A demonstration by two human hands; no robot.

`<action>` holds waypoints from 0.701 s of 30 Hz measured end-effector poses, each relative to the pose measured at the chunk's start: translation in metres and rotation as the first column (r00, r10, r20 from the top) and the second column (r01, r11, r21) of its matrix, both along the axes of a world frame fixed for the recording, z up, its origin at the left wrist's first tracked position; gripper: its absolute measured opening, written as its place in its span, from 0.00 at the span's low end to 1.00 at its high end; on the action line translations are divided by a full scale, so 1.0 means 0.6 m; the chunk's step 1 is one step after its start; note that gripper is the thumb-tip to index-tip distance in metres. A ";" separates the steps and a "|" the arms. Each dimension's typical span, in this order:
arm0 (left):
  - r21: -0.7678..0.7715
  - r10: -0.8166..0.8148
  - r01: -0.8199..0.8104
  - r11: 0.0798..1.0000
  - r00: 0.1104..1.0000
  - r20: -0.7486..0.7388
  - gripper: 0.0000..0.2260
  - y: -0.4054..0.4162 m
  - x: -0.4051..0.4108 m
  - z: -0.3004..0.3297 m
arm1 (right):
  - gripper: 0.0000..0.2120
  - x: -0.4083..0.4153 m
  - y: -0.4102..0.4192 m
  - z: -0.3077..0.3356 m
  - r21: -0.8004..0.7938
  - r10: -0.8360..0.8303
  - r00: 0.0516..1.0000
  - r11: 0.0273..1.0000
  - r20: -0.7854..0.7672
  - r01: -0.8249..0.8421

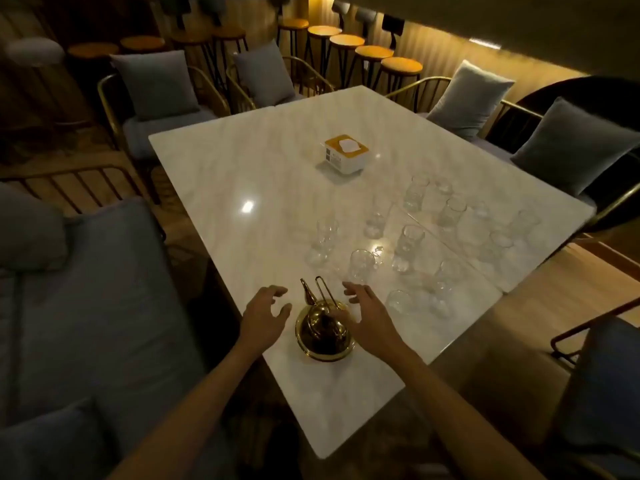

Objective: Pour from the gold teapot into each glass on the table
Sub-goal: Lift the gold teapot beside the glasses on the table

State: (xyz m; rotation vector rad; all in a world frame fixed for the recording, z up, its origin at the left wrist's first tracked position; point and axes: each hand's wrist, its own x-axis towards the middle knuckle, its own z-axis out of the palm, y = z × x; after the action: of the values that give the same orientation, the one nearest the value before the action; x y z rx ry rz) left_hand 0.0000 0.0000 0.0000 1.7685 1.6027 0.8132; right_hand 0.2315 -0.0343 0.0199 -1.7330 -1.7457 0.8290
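A gold teapot (323, 332) stands on the white marble table (249, 174) near its front edge, spout pointing away, thin handle upright. My left hand (265, 315) hovers just left of the pot, fingers spread, holding nothing. My right hand (367, 315) hovers just right of it, fingers spread and empty, its thumb close to the lid. Several clear empty glasses stand beyond and to the right; the nearest ones are a glass (360, 265) behind the pot, a glass (323, 242) to its left and a glass (398, 301) by my right hand.
A white and yellow tissue box (346, 154) sits mid-table. Grey cushioned chairs ring the table, with a grey sofa (86, 289) at the left. Round stools (346, 41) line the back wall. A seam (446, 240) runs through the glasses where two tabletops meet.
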 end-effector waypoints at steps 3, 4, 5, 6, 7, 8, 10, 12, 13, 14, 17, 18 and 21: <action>-0.092 0.022 -0.019 0.996 0.999 0.038 0.15 0.012 -0.003 -0.041 | 0.32 -0.022 0.005 -0.024 -0.050 -0.025 1.000 0.998 0.005 0.025; -0.137 0.004 0.001 0.991 0.999 0.037 0.16 0.010 -0.002 -0.052 | 0.31 -0.027 0.002 -0.035 -0.063 -0.022 1.000 0.998 0.000 0.022; -0.150 -0.007 0.014 0.989 0.999 0.046 0.16 0.014 -0.001 -0.067 | 0.29 -0.033 0.004 -0.045 -0.061 -0.033 0.999 0.998 -0.006 0.033; -0.168 -0.016 0.026 0.985 0.998 0.060 0.16 0.017 0.000 -0.075 | 0.26 -0.038 0.006 -0.051 -0.048 -0.046 0.999 0.998 -0.017 0.045; -0.181 -0.026 0.041 0.983 0.996 0.083 0.16 0.022 0.000 -0.087 | 0.23 -0.045 0.009 -0.054 -0.039 -0.070 0.997 0.997 -0.036 0.069; -0.204 -0.045 0.066 0.977 0.993 0.105 0.15 0.026 0.001 -0.094 | 0.19 -0.050 0.011 -0.057 -0.025 -0.097 0.994 0.995 -0.057 0.096; -0.249 -0.078 0.112 0.962 0.987 0.143 0.14 0.032 0.003 -0.112 | 0.14 -0.060 0.015 -0.065 0.017 -0.166 0.980 0.986 -0.106 0.169; -0.298 -0.100 0.147 0.943 0.981 0.165 0.17 0.038 0.005 -0.125 | 0.12 -0.070 0.023 -0.073 0.045 -0.199 0.973 0.978 -0.117 0.206; -0.324 -0.106 0.160 0.932 0.979 0.177 0.20 0.042 0.004 -0.130 | 0.11 -0.075 0.027 -0.077 0.039 -0.212 0.971 0.975 -0.114 0.218; -0.357 -0.105 0.168 0.919 0.976 0.190 0.23 0.047 0.004 -0.132 | 0.12 -0.079 0.031 -0.080 0.027 -0.224 0.968 0.973 -0.113 0.228; -0.405 -0.091 0.182 0.896 0.968 0.234 0.30 0.057 0.004 -0.145 | 0.13 -0.092 0.036 -0.082 -0.008 -0.266 0.955 0.964 -0.130 0.267; -0.411 -0.093 0.193 0.891 0.963 0.252 0.31 0.060 0.006 -0.144 | 0.12 -0.097 0.037 -0.083 -0.022 -0.287 0.949 0.958 -0.130 0.287; -0.405 -0.092 0.222 0.887 0.944 0.316 0.23 0.068 0.013 -0.151 | 0.10 -0.109 0.042 -0.084 -0.056 -0.351 0.921 0.936 -0.166 0.347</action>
State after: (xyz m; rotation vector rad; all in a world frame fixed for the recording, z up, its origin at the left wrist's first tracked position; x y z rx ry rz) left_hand 0.0079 0.0410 -0.0907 1.3648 1.3012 0.5481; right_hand 0.1661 -0.0091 -0.0306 -1.8554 -1.2660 0.8164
